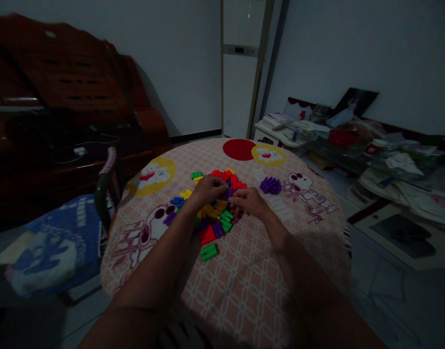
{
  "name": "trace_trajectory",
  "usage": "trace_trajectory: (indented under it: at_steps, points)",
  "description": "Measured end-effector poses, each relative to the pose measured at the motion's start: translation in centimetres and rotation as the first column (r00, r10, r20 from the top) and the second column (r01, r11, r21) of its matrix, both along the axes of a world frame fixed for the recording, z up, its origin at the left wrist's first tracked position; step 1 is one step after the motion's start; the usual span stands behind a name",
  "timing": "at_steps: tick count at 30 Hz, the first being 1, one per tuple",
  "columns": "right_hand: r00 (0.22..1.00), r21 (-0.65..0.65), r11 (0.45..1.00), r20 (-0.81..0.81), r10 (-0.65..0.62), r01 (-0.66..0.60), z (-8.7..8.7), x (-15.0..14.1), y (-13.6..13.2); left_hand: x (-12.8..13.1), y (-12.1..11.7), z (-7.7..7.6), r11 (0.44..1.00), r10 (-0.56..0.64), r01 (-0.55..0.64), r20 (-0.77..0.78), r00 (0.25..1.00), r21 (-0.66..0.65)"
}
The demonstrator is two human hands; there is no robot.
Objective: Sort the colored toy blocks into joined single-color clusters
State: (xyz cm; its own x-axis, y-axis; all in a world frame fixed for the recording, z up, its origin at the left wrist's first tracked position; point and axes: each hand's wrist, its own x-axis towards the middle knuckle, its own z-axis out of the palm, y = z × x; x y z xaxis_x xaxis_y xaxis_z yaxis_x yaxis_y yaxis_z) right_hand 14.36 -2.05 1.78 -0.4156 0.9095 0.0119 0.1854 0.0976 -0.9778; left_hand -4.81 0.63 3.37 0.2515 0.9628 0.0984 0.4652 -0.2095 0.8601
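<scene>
Over a heap of coloured plastic building blocks, my left hand (209, 190) and my right hand (250, 201) come close together with their fingers pinched. A small purple building block (230, 193) shows between the fingertips of both hands. The red blocks (238, 182) lie just behind my hands. Yellow blocks (218, 206) and green blocks (227, 216) lie in front, partly under my left hand. Nearest to me are a red block (207, 235) and a loose green block (209, 252). My left forearm hides part of the heap.
A cluster of purple blocks (270, 185) stands apart at the right on the patterned tablecloth (237, 286). A chair (108, 184) touches the table's left side, near a wooden sofa (73, 82). A cluttered cabinet (389, 237) stands at the right.
</scene>
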Motion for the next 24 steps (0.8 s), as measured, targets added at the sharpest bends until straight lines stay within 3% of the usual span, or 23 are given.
trace_trajectory:
  at_steps: [3,8,13,16,19,22,24]
  points:
    - [0.999,-0.01,1.0,-0.026,-0.027,0.027,-0.3,0.1,0.2,0.3,0.0,-0.1,1.0,0.024,-0.024,0.05,0.998,-0.005]
    - [0.972,0.008,0.983,-0.149,-0.18,0.184,-1.2,0.5,1.2,0.6,-0.4,0.1,0.992,-0.027,0.055,0.234,0.972,-0.114]
    - [0.924,0.067,0.93,-0.164,-0.347,0.361,-0.4,3.0,1.9,0.8,-0.7,0.6,0.985,-0.12,0.139,0.17,0.978,-0.1]
    - [0.899,0.151,0.889,-0.002,-0.437,0.433,0.9,6.3,2.1,-0.2,-0.8,1.6,0.987,-0.157,0.157,-0.019,0.987,-0.037]
    - [0.837,0.327,0.864,0.275,-0.474,0.382,1.9,9.7,2.1,-1.8,-1.1,3.1,0.977,-0.183,0.207,-0.306,0.934,0.047]
    - [0.652,0.5,0.834,0.556,-0.516,0.233,2.4,11.5,2.1,-2.9,-1.4,4.3,0.963,-0.171,0.25,-0.498,0.85,0.096]
    - [0.505,0.545,0.824,0.672,-0.541,0.156,2.4,11.6,2.2,-3.1,-1.6,4.7,0.961,-0.161,0.257,-0.547,0.821,0.103]
